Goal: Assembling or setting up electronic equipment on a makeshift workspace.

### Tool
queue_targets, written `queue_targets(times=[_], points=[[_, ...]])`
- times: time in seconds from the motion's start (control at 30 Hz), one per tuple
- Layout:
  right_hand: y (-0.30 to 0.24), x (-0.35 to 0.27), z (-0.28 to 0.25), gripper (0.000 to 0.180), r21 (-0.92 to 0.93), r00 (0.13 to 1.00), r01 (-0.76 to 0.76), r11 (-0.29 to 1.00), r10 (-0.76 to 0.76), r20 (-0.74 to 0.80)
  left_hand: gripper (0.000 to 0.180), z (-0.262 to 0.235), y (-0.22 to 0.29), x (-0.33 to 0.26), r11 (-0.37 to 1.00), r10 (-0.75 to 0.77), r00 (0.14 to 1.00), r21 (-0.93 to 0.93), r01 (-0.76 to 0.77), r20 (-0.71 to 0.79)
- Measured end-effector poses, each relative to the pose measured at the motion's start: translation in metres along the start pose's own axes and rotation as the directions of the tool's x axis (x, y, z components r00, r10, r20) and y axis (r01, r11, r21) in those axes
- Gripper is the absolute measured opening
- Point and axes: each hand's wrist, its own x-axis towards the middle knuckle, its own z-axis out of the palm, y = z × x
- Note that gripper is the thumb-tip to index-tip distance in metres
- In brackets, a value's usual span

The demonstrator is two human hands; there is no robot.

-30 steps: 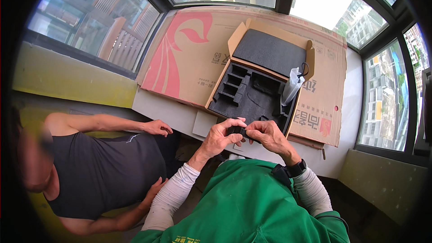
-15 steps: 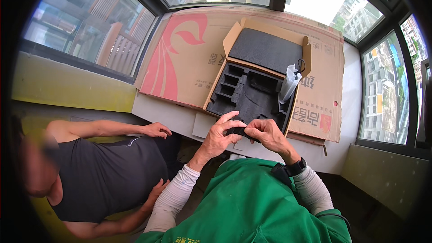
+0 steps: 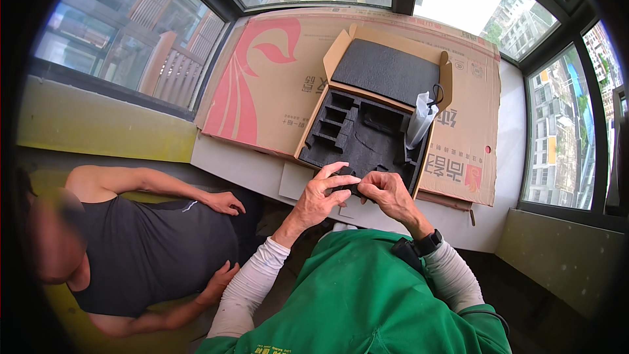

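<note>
since a second ago both hands have stayed pinched together over the same spot, while the left hand (image 3: 321, 193) has curled its fingers a little further over the top of the small black part (image 3: 347, 180) held between them; the view itself has barely shifted. the right hand (image 3: 386, 193) grips the part from the 3 o'clock side, thumb and forefinger closed on its end, and the left hand clamps it from 9 o'clock, so both grips are shut on that one piece. the part sits just in front of the near edge of the open cardboard box (image 3: 341, 46), at about 6 o'clock from the black foam insert (image 3: 360, 134) with its cut-out pockets. it is mostly hidden by the fingers, so its exact shape cannot be told. judging by how easily fingertips carry it, it seems light and fairly stiff, probably hard plastic or dense foam, best held by its two short ends as now, with no squeeze on the middle. a white plastic bag (image 3: 419, 121) with a black cord stands in the insert at 2 o'clock from the hands. the box rests on a flattened cardboard sheet with a red print (image 3: 262, 85) by the windows. another person in a dark top (image 3: 151, 255) sits at 9 o'clock, one hand on the ledge (image 3: 226, 203).
</note>
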Motion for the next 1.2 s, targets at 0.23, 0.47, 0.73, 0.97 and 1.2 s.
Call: queue_targets(times=[0.23, 0.47, 0.73, 0.97, 1.2], points=[[0.011, -0.002, -0.015, 0.025, -0.003, 0.994, 0.007, 1.0, -0.007, 0.109, 0.031, 0.006, -0.009, -0.001, 0.97, -0.133, 0.99, -0.199, 0.138, 0.034], [-0.003, -0.007, -0.002, 0.026, -0.135, 1.0, 0.001, 0.991, -0.004, -0.024, 0.027, 0.006, -0.005, 0.001, 0.977, -0.145, 0.989, -0.16, 0.138, -0.033], [0.004, -0.004, 0.01, 0.024, 0.075, 0.992, -0.028, 0.997, 0.037, -0.12, 0.025, 0.007, 0.001, 0.004, 0.996, -0.078, 0.995, -0.047, 0.075, -0.065], [0.011, -0.001, 0.019, 0.021, -0.259, 0.944, 0.123, 0.958, -0.194, -0.267, 0.028, 0.017, 0.005, 0.005, 0.994, -0.1, 0.986, 0.032, 0.106, -0.135], [0.015, 0.002, 0.009, 0.022, -0.077, 0.957, 0.137, 0.988, -0.152, -0.247, 0.03, 0.018, 0.004, 0.012, 0.979, -0.154, 0.983, -0.147, 0.139, -0.101]])
